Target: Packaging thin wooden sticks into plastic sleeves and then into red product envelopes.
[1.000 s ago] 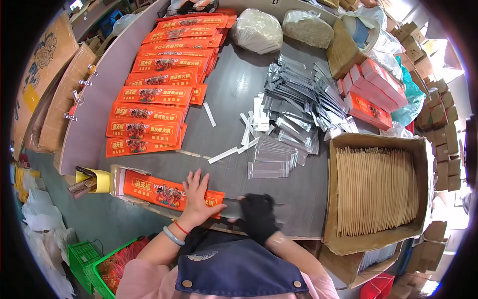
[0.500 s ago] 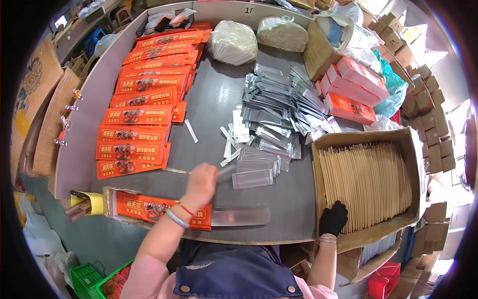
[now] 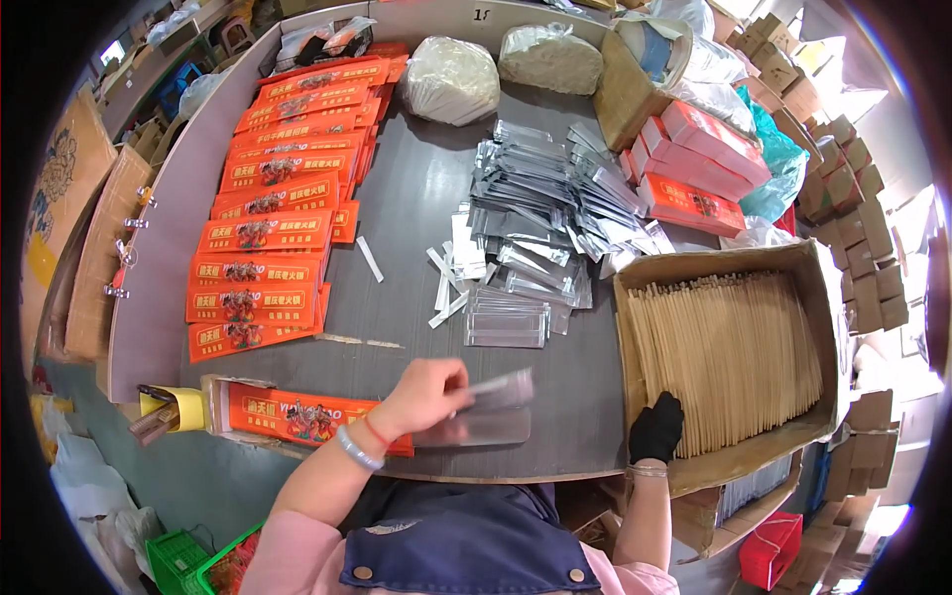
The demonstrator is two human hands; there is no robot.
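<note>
- Now, closest to you, your right hand (image 3: 656,428), in its black glove, is at the near left corner of the stick box (image 3: 764,458). Its fingers curl by the thin wooden sticks (image 3: 734,347) inside, but I cannot tell if they grip any.
- Left of the stick box, a clear strip (image 3: 494,430) lies flat on the table (image 3: 580,416). Farther left of the box, red packs (image 3: 297,416) lie in a cardboard tray (image 3: 220,412).
- Also left of the stick box, a bit farther out, your bare left hand (image 3: 424,395) pinches a clear sleeve (image 3: 504,388). It looks blurry, and its free end points toward the box.
- This looks like the picking-up step. I think the next move calls for a small pinch at the sticks and a light hold on the sleeve, so it does not bend.
- Farther out, left of the stick box, is a messy clear pile (image 3: 535,198). Well left of the box are rows of red packets (image 3: 263,233).
- Farthest away, beyond the stick box and to its left, sit two wrapped bundles (image 3: 451,79).
</note>
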